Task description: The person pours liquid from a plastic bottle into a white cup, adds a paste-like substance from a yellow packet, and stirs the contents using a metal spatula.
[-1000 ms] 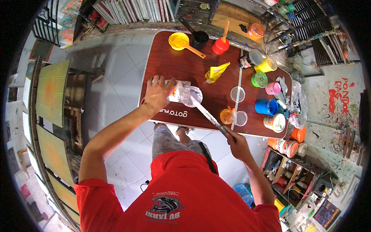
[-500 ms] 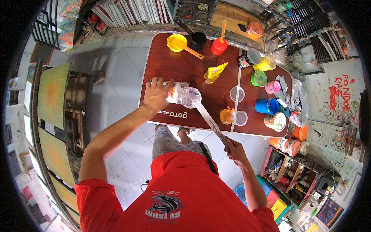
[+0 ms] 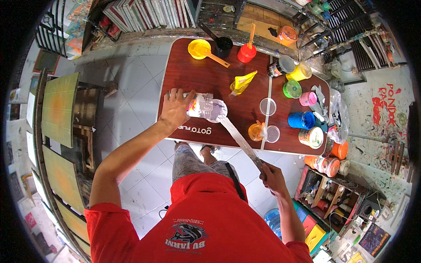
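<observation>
My left hand point(image 3: 176, 108) is wrapped round a clear plastic jar point(image 3: 202, 106) with a label and whitish paint in it. The jar lies tilted on its side over the table, its mouth toward the right. My right hand point(image 3: 272, 179) grips the handle of a long flat spatula point(image 3: 240, 141). White paint coats the blade, whose far end is at the jar's mouth. An orange-stained cup point(image 3: 255, 132) and a clear round lid point(image 3: 272, 134) sit right of the blade. Beyond the jar lies a yellow paint pouch point(image 3: 242, 83).
On the dark red table point(image 3: 180, 70) stand a yellow pot point(image 3: 199, 48), a black pot point(image 3: 224, 46), a red pot point(image 3: 247, 53) and a blue tub point(image 3: 301, 119). More paint containers crowd the right side. Boards point(image 3: 61, 109) lean on a rack at left.
My right hand has moved slightly right and toward me, drawing the spatula back a little at the jar's mouth. My left hand and the jar have barely moved.
</observation>
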Demonstrator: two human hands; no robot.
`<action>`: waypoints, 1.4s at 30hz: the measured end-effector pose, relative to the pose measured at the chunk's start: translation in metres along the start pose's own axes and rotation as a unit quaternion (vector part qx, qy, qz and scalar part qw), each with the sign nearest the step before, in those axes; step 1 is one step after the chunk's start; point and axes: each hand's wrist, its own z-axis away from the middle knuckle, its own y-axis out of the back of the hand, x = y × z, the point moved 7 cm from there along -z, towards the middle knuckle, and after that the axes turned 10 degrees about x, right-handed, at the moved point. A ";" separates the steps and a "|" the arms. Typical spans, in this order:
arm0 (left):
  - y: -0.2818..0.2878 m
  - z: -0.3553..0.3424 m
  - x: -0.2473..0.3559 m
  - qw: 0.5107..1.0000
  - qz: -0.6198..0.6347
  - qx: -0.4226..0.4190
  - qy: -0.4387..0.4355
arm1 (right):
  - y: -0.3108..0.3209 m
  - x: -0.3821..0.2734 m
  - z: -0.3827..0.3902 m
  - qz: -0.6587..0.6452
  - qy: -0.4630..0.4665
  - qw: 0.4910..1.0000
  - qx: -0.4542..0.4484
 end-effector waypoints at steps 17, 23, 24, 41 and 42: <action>-0.001 -0.001 0.000 1.000 0.021 0.012 0.002 | -0.026 0.001 -0.015 0.026 0.131 0.990 0.048; -0.005 -0.001 -0.002 1.000 0.014 -0.020 0.016 | -0.011 0.001 -0.009 0.123 0.188 0.970 0.095; -0.005 -0.001 -0.002 1.000 0.015 -0.019 0.018 | -0.008 0.002 -0.006 0.127 0.188 0.969 0.099; 0.012 0.014 -0.014 0.985 0.133 0.044 0.102 | 0.006 -0.056 0.031 0.111 0.335 0.928 0.120; 0.013 0.015 -0.017 0.984 0.136 0.047 0.107 | 0.007 -0.064 0.034 0.138 0.359 0.915 0.125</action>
